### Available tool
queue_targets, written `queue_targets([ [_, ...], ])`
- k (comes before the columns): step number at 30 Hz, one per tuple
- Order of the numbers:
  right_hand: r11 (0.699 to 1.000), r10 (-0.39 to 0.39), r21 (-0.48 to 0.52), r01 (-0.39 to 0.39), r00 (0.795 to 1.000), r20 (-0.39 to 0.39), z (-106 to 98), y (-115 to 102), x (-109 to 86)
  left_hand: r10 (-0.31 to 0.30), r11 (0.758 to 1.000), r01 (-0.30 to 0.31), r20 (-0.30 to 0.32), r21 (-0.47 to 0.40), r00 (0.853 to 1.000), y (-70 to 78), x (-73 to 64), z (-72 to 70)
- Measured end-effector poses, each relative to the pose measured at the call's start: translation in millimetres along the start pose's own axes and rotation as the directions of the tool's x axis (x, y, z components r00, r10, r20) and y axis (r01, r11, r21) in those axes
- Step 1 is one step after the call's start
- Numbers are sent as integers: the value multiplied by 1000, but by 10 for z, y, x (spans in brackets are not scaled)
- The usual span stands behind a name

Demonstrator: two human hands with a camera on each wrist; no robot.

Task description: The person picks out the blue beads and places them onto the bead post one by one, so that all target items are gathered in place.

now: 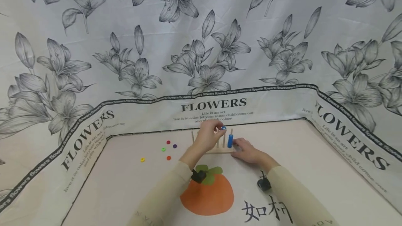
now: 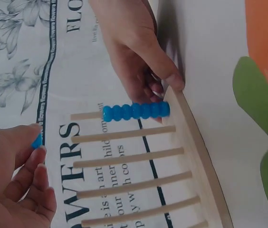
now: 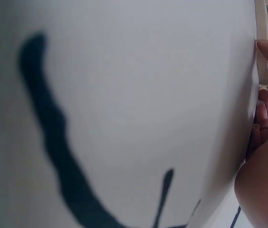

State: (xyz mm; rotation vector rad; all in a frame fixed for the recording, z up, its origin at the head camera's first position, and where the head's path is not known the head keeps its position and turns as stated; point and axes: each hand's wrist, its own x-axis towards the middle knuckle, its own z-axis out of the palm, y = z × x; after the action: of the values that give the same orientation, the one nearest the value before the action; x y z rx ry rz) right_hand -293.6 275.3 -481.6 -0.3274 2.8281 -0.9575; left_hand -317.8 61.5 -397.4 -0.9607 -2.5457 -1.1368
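Between thumb and fingertips, my left hand [image 1: 205,137] pinches a small blue bead [image 2: 37,140], held near the level of the peg tops. A wooden rack [image 2: 196,124] with a row of upright pegs stands on the table. Its rightmost peg carries a stack of blue beads [image 1: 230,141], with bare wood showing above them; the neighbouring pegs seen in the left wrist view are bare. My right hand [image 1: 249,152] grips the right end of the rack's base, thumb on the front edge. In the head view the left hand hides part of the rack.
Left of the rack lie loose beads: red [image 1: 168,142], purple [image 1: 175,146], green [image 1: 163,149], orange [image 1: 168,158] and yellow [image 1: 142,159]. The tablecloth has a printed orange fruit [image 1: 207,196] and black characters [image 1: 254,210]. A flower-printed curtain [image 1: 216,109] encloses the back and sides.
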Motion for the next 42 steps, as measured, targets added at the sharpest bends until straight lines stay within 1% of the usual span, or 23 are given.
queue_targets([
  [5, 1000, -15, 1, 15, 1000, 1, -9, -36, 16, -40, 999, 39, 25, 31, 999, 9, 107, 115],
  [11, 1000, -26, -8, 26, 1000, -2, 11, -23, 55, -74, 996, 73, 15, 59, 997, -19, 218, 229],
  [16, 999, -34, -4, 34, 999, -7, 14, -15, 74, -137, 986, 134, 22, 95, 990, -37, 253, 304],
  [24, 1000, -16, 8, 16, 1000, 3, -6, -29, 94, -194, 974, 189, 29, 126, 981, -35, 286, 363],
  [27, 1000, 1, 11, -1, 1000, 2, -9, -15, 109, -207, 968, 198, 42, 156, 977, -43, 289, 371],
  [34, 1000, -18, -9, 18, 1000, -8, -12, 15, 123, -216, 956, 199, 56, 216, 975, -86, 286, 415],
  [39, 1000, 8, -8, -8, 1000, -4, -28, 27, 124, -216, 950, 197, 54, 242, 975, -91, 293, 459],
  [42, 1000, 23, -5, -23, 1000, 1, -33, 53, 129, -205, 949, 184, 59, 255, 977, -88, 301, 480],
])
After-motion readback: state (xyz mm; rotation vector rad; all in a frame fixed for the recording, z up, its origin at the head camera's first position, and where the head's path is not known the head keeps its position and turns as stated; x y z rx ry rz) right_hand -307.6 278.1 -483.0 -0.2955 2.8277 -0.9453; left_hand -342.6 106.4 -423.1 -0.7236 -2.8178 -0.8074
